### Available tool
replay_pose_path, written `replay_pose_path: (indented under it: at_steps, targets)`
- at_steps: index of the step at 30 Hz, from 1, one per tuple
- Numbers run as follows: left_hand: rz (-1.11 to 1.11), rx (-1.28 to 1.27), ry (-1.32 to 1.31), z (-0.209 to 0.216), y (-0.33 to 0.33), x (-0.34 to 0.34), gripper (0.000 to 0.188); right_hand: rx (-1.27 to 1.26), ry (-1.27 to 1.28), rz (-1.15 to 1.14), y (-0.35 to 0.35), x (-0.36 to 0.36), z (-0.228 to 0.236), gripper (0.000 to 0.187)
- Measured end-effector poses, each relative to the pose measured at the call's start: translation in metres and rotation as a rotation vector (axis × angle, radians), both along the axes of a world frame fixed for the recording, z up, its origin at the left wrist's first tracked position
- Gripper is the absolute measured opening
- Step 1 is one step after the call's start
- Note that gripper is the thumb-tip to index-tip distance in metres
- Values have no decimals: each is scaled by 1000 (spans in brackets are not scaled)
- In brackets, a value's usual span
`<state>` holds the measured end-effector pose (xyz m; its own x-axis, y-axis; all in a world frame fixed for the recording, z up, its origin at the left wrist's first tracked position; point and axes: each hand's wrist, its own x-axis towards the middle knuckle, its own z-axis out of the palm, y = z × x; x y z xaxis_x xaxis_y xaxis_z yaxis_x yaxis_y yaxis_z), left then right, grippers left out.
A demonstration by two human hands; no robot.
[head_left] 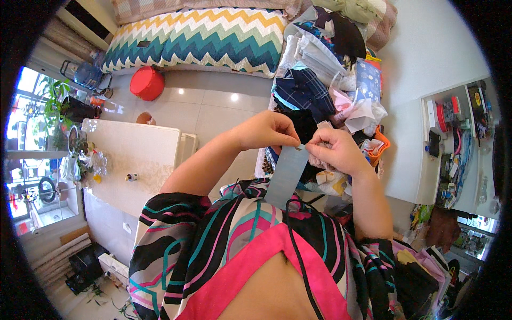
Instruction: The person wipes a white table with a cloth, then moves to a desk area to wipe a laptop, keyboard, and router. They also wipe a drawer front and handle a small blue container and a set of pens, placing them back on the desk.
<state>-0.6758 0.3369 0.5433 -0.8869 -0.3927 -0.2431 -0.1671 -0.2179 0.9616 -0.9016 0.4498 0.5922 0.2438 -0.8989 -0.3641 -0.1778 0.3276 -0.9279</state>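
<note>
A flat, pale grey-blue strip (287,176) hangs in front of my chest, its lower end close to my patterned top. My left hand (269,130) pinches its upper edge between thumb and fingers. Close beside it, my right hand (335,149) pinches the same edge near the other corner. The two sets of fingertips almost meet. Whether the strip is plastic or cloth I cannot tell. Just beyond my hands lies a heap of folded clothes, with a dark plaid garment (305,93) and a pink and white bundle (360,109) on it.
A sofa with a zigzag cover (197,42) stands at the far side, a red round stool (146,84) before it. To the left is a pale table (133,149) with a small bottle (132,177). Filled shelves (458,138) stand at the right; more clothes (421,272) lie lower right.
</note>
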Motion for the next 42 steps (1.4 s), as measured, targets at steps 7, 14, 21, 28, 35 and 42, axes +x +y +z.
replay_pose_path:
  at_steps: [7, 14, 21, 28, 35, 42]
  targets:
    - [91, -321, 168, -10, 15, 26, 23, -290, 170, -19, 20, 8, -4, 10]
    - [180, -227, 159, -14, 26, 25, 21, -436, 247, -70, 30, 12, -33, 19]
    - [399, -98, 119, -14, 4, -9, 22, -184, -131, -422, 48, -4, -22, 38]
    - [154, -499, 223, 17, 42, -103, 21, -440, -242, -757, 73, -37, -49, 51]
    - [327, -511, 336, 36, 74, -212, 17, -633, 494, -917, 119, -94, -72, 52]
    - [552, -200, 294, 25, 88, -324, 18, -237, -79, -1030, 188, -211, -95, 33]
